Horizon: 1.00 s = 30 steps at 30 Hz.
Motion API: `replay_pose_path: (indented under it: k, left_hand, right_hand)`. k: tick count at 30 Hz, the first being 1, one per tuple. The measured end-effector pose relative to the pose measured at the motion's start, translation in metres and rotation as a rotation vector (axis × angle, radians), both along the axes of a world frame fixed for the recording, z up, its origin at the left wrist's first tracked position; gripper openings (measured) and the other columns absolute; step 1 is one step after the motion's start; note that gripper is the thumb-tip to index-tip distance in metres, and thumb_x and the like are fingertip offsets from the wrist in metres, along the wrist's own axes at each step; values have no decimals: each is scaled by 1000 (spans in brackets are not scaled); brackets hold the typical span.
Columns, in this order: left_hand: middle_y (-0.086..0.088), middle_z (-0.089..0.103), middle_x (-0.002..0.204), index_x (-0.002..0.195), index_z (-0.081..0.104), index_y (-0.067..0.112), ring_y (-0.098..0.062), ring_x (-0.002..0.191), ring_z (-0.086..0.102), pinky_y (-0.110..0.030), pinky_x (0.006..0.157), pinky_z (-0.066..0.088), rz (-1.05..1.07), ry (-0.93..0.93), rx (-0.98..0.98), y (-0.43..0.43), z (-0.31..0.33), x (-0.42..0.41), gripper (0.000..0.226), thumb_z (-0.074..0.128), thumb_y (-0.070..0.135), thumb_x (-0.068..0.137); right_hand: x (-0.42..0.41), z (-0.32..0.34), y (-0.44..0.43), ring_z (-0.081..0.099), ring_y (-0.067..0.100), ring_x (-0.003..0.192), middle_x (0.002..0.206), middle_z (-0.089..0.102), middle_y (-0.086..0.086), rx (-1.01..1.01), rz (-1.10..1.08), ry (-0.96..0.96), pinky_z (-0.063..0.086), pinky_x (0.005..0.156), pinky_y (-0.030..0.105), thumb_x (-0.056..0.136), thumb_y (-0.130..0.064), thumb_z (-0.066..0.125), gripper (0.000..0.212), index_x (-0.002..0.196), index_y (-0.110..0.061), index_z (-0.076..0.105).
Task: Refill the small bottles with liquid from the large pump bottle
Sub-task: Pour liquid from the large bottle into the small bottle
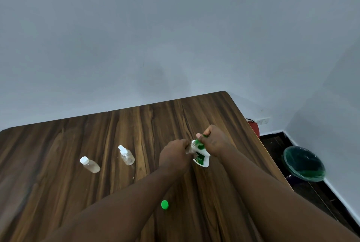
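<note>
Head view: left hand (pixel 175 154) grips a small bottle (pixel 189 147) against the spout of the pump bottle (pixel 202 159), which stands near the surface's (pixel 136 124) right edge. Right hand (pixel 214 144) is curled on its pump. Filling step, I judge; next needs steady presses with the mouth kept under the spout.

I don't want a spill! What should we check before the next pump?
1. The left hand grips the small bottle: ok.
2. The small bottle's mouth sits under the spout: cannot tell, fingers hide it.
3. The right hand holds the green pump: ok.
4. The big bottle stands upright on the table: ok.
5. The green cap lies close by: ok.
6. Room left in the small bottle: cannot tell.
</note>
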<state>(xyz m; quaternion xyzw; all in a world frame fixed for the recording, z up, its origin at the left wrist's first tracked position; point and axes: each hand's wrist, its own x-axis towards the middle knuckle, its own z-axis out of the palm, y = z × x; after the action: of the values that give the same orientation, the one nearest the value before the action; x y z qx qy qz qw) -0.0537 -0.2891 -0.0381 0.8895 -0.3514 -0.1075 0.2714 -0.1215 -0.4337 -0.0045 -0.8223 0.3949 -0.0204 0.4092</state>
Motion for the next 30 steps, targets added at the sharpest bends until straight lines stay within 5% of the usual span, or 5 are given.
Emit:
replay_pose_path:
  k: [8,19,26,30]
  left_hand:
    - [11,72,93,103,74,31,-3,82,62,-17,60,39,21,-3,8,1,-5,-2,13,70,36,92]
    - [11,73,98,107,74,30,-5,87,65,-23,70,50,19,-1,-41,-1,-8,0,19,74,38,89]
    - [11,73,101,110,73,30,-1,85,58,-11,59,30,16,-18,-33,0,-8,-2,21,73,38,91]
    - [13,73,96,105,74,33,-2,83,63,-15,58,33,19,-11,-38,1,-8,-3,17,72,40,90]
  right_hand:
    - [-2,-7,8,54,9,75,87,59,-1,-3,-24,-10,47,65,29,98,-37,59,22,97,-16,51]
    - [1,-7,1,54,10,77,88,60,-1,31,-24,-26,45,66,29,97,-38,61,23,94,-17,53]
    - [-4,-9,8,49,5,71,82,55,-5,-16,-31,-27,38,58,23,98,-37,59,22,98,-16,53]
    - [-4,-6,6,52,6,73,84,57,-5,22,-37,-50,39,60,24,97,-38,61,23,96,-16,54]
